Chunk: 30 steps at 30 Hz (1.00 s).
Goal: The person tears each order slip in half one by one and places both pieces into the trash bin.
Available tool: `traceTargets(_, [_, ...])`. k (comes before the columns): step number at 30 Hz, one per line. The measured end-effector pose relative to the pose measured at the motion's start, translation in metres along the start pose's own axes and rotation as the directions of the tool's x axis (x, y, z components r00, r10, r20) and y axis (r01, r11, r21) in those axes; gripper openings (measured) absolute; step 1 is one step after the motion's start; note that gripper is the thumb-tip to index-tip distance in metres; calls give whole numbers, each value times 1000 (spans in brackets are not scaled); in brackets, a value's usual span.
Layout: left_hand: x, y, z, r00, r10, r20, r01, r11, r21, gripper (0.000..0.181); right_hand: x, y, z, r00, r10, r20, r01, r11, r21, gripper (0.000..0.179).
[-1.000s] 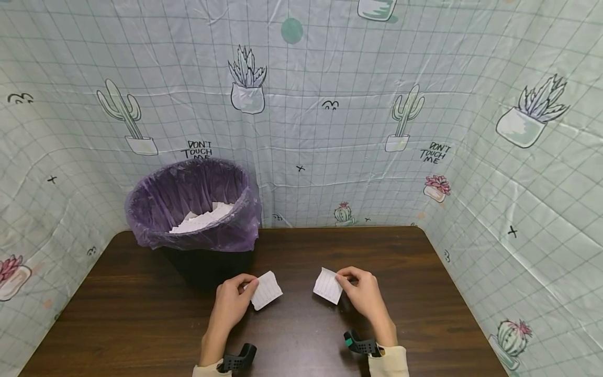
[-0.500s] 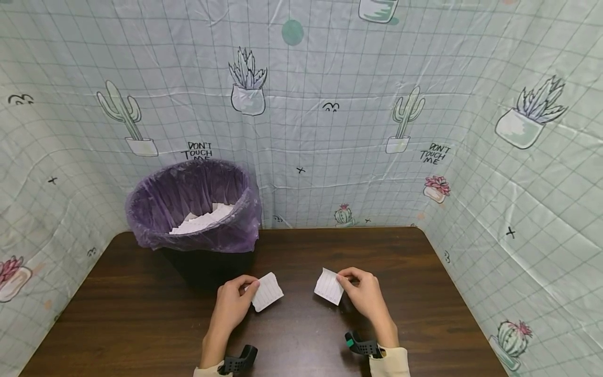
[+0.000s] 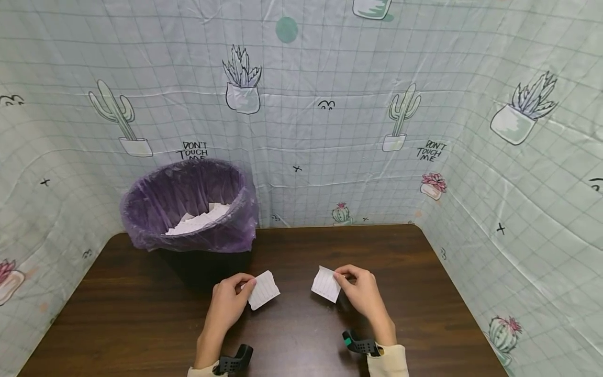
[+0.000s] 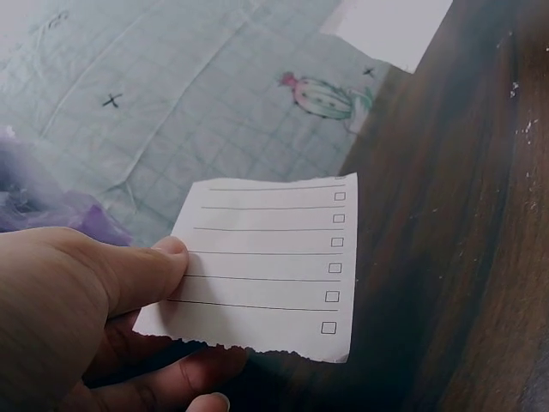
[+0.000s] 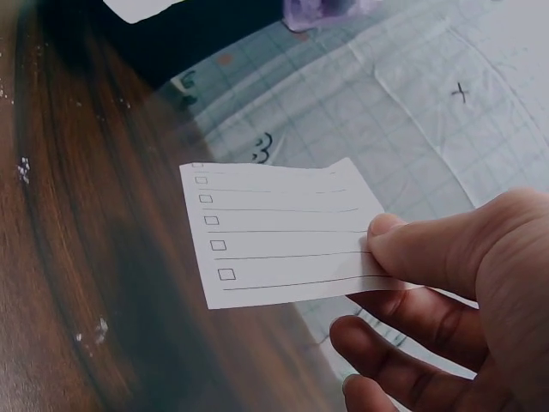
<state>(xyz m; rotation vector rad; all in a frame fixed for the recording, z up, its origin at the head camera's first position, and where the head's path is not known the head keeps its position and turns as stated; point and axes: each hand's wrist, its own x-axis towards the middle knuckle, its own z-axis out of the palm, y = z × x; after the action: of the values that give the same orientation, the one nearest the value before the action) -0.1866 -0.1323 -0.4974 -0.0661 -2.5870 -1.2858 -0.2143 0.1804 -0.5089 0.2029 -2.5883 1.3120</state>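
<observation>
Between thumb and fingers, my left hand [image 3: 229, 300] pinches a torn piece of lined paper [image 4: 270, 266] with small checkbox squares down its right side and a ragged lower edge. My right hand [image 3: 363, 289] pinches a second torn piece of lined paper [image 5: 279, 232], its checkboxes running down the left side. Both pieces are held over the table, apart from each other, with a gap between them in the head view. To the left behind my left hand stands a black trash bin [image 3: 202, 267] lined with a purple bag [image 3: 136, 209]. White paper scraps [image 3: 202, 219] lie inside it.
The dark wood table [image 3: 301, 345] reaches back to a hanging sheet [image 3: 301, 131] printed with cacti and grid lines, which also closes off both sides. Tiny white crumbs [image 5: 101, 330] are scattered on the tabletop in the right wrist view.
Both hands keep hold of their paper pieces in nearly the same places. The whole head view has shifted slightly, so the scene sits a little farther left.
</observation>
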Motion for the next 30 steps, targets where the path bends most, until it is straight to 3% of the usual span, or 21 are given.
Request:
traceTargets(5, [1, 2, -3, 1000, -4, 10, 4, 1000, 11, 5, 3, -8, 3, 1000, -3, 18, 3, 1000, -1, 7])
traceTargets(12, [-1, 10, -7, 999, 42, 14, -42, 999, 19, 5, 9, -20, 11, 997, -54, 49, 54, 999, 3, 5])
traceTargets(20, [-1, 15, -22, 998, 61, 19, -62, 996, 67, 4, 15, -34, 20, 987, -95, 130, 91, 995, 32, 5])
traceTargets(30, [-1, 24, -41, 994, 104, 42, -108, 989, 98, 5, 27, -48, 20, 973, -168, 157, 172, 985, -12, 5])
